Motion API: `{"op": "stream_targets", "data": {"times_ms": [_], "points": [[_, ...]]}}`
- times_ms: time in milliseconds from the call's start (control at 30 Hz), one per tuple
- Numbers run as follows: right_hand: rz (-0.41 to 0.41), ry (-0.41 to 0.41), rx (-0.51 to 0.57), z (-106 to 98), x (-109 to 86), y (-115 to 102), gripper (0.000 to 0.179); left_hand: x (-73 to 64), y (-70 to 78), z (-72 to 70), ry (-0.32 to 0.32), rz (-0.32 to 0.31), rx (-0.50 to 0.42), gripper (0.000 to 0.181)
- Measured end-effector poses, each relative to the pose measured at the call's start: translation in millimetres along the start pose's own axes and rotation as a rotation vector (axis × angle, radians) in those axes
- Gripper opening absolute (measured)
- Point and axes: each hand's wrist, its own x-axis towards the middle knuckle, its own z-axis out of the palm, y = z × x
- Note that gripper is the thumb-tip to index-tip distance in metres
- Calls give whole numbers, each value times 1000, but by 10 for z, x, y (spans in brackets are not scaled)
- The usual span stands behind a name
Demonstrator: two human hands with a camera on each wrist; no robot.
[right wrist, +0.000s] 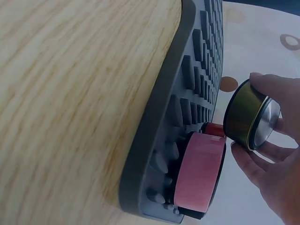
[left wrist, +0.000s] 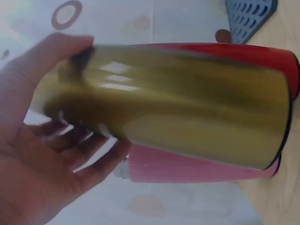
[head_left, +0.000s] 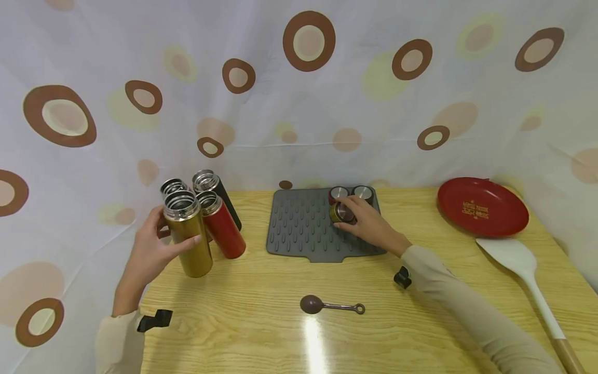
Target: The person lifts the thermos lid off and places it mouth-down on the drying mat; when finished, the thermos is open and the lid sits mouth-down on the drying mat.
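At the left of the head view, my left hand (head_left: 156, 246) holds a gold thermos flask (head_left: 189, 244) without a lid, thumb on one side and fingers on the other. Whether its base touches the table is hard to tell. Close by stand a red flask (head_left: 224, 228), a black flask (head_left: 224, 200) and a pink flask (left wrist: 187, 166), mostly hidden in the head view. My right hand (head_left: 369, 223) pinches a gold lid (right wrist: 246, 112) just above the grey mat (head_left: 299, 223). On the mat sit a red lid (head_left: 337, 194), a black lid (head_left: 364, 193) and a pink lid (right wrist: 200, 171).
A brown spoon (head_left: 312, 304) lies at the front middle of the wooden table (head_left: 243, 322). To the right are a red oval plate (head_left: 490, 208) and a white spatula (head_left: 518, 262) with a wooden handle. A patterned cloth (head_left: 280, 114) hangs behind.
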Motion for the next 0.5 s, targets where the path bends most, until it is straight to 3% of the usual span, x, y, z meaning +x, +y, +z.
{"op": "stream_targets", "data": {"times_ms": [133,233,367,500], "points": [[6,-11,-18,-5,3,2,71,35,-84,44,56,-89,-21,84],[20,-4,-44,-8,1,1,72,111,-173,103,97,-122,-29,81],[40,-3,-95,28,18,-3,72,170,-315,189,118,-156,-34,82],[8,-45,-157,122,88,-29,73,129,-409,235,124,-207,-35,86]]}}
